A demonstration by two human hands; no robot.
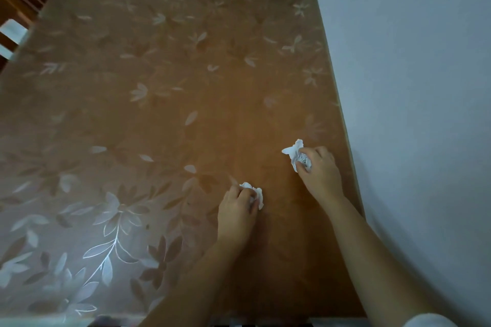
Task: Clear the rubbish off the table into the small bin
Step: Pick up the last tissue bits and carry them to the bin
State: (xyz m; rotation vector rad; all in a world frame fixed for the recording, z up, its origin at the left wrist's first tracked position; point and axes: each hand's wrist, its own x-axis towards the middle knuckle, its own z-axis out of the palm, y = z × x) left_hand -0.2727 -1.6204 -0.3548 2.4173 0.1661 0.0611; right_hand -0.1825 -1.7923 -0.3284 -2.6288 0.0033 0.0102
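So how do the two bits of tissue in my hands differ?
The right-hand tissue lies farther up the table, near the wall; the left-hand tissue lies nearer you. The right-hand tissue sticks out in a loose flap; the left-hand tissue is balled tighter. Both are white and crumpled.

Dim, warm-toned scene, soft overall. Glare on glossy brown leaf-patterned counter [159, 114] at lower left, sheen whitening leaf print there; far end dull, hazy. Faint soft shadows under forearms. Pale grey wall [411, 87] evenly lit, its edge bowed by wide-angle distortion. Fine detail smeared, corners blurred, bottom edge darkest.
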